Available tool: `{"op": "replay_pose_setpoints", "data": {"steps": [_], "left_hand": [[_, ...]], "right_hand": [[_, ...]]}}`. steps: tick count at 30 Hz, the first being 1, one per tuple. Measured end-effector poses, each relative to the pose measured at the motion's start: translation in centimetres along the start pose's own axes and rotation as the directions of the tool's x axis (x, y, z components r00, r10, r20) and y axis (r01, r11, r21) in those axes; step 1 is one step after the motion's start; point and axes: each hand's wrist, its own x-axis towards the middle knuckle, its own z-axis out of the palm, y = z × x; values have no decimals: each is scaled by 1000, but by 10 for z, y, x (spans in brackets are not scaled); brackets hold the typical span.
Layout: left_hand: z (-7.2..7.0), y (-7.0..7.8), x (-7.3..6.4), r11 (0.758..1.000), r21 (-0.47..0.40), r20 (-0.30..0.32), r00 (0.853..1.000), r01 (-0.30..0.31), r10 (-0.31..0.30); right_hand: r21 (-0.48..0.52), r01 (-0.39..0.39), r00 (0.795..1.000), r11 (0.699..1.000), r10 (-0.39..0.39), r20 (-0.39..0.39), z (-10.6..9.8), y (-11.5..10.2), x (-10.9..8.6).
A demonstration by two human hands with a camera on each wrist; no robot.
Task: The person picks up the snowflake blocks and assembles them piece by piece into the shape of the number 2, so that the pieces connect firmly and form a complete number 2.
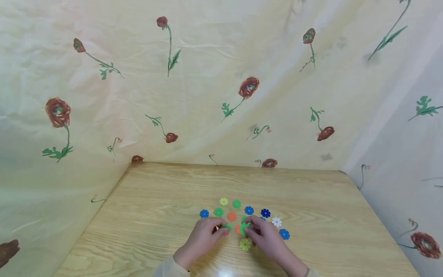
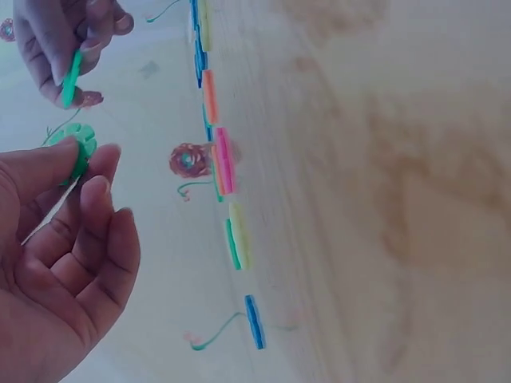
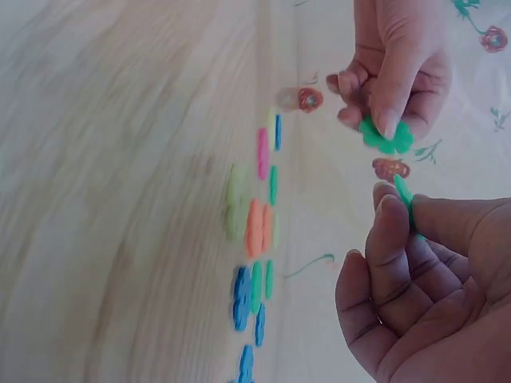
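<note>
Both hands in pinch grips

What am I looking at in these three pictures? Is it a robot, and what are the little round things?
No robot here: these are a person's two bare hands. The big picture comes from a camera on the head, looking forward and down. The other two come from a camera on each wrist, so the table looks tipped sideways.

The round things are flat notched discs. On the wood-grain tabletop lie several, including a white disc, a dark blue disc and a pink disc. The left hand pinches one green disc; the right hand pinches another green disc. Behind hangs a flowered cloth.
</note>
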Motion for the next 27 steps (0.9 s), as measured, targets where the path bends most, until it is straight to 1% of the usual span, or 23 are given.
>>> {"op": "replay_pose_setpoints", "data": {"steps": [4, 9, 12, 16, 19, 22, 25, 27], "left_hand": [[1, 0, 1, 999, 34, -35, 999, -33, 34], [0, 2, 1, 996, 65, -54, 996, -66, 70], [1, 2, 1, 993, 65, -66, 993, -94, 99], [1, 3, 1, 989, 65, -65, 989, -132, 136], [0, 4, 1, 983, 88, -57, 985, -159, 165], [0, 6, 2, 970, 145, -46, 978, -197, 206], [1, 7, 2, 946, 219, -39, 967, -239, 253], [2, 8, 2, 932, 258, -35, 962, -254, 272]], "right_hand": [[51, -3, 1000, 999, 2, 17, 2, -4, 3], [94, -12, 999, 996, 7, 52, 4, -5, 6], [96, -16, 998, 995, 10, 66, 6, -5, 7], [105, -11, 997, 994, 3, 71, 8, -5, 8], [111, -4, 998, 994, -4, 70, 10, -5, 8], [129, -10, 997, 992, 0, 78, 12, -6, 9], [153, -27, 996, 988, 13, 86, 13, -6, 9], [168, -36, 996, 985, 22, 86, 14, -7, 9]]}}
